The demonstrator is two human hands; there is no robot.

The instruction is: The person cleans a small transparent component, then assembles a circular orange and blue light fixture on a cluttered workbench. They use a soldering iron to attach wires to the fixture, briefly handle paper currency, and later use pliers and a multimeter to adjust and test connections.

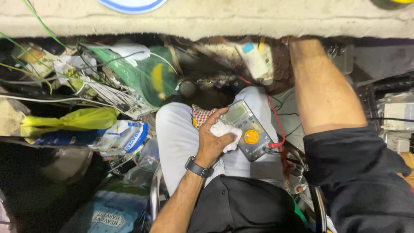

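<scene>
A grey handheld multimeter with a greenish display and a yellow-orange round dial (246, 129) is seen resting on the lap, across the light grey trousers (177, 138) of the seated person, tilted with the display end away from the body. The left hand (212, 140) is laid against the meter's left edge, fingers curled narrow around a crumpled white cloth (227, 133) that is pressed to the meter's side, just beside the dial. A black wristwatch (198, 167) is worn on that wrist. A thin red lead wire (278, 123) is plugged in at the near end of the meter and is run up past its right side toward the bench. The right forearm is stretched up and away from the body to the pale concrete bench edge (215, 21), where the right hand is hidden from view, so its grip cannot be told. A black sleeve (353, 172) is seen bunched at the right elbow. A red-and-white checked cloth (200, 114) is tucked beside the meter on the lap. Under the bench, clutter is piled: a green plastic bag (142, 75), a yellow plastic bag (73, 118), a bundle of white wires (108, 92) and a white-and-blue printed packet (125, 136), all well apart from the meter, on the left.
</scene>
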